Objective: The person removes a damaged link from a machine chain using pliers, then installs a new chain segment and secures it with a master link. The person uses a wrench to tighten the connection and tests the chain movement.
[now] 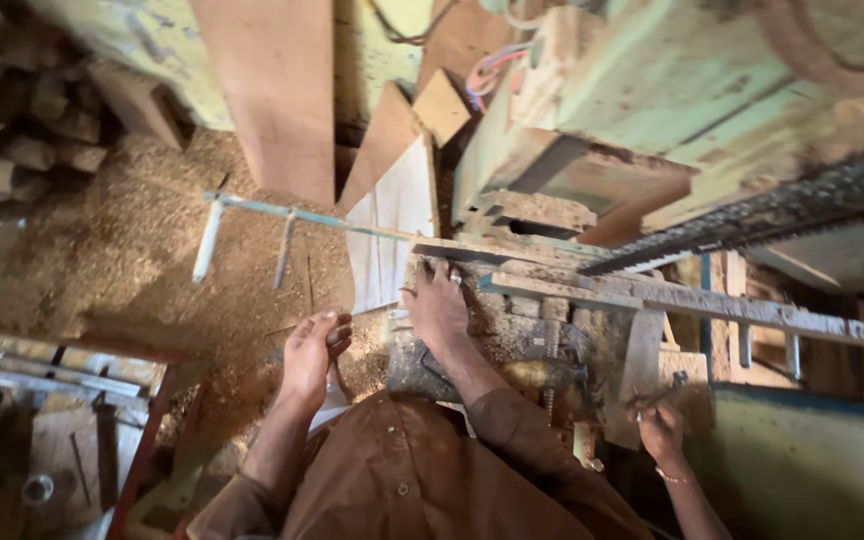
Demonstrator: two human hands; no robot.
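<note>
Brown sleeves, left hand (310, 355) loosely curled over sawdust, right hand (439, 305) spread flat on perhaps a rough metal bed (512, 330)

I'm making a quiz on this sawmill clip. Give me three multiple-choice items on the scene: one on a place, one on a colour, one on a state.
1. Where does the right hand rest?
A. on the dusty machine bed
B. on the log pile
C. in a pocket

2. What colour is the shirt?
A. white
B. brown
C. blue

3. What is the state of the left hand?
A. gripping a plank
B. holding a hammer
C. empty in the air, fingers curled

Answers:
1 A: its palm lies flat on the machine bed.
2 B: the shirt is brown all over.
3 C: it holds nothing above the sawdust.
</note>
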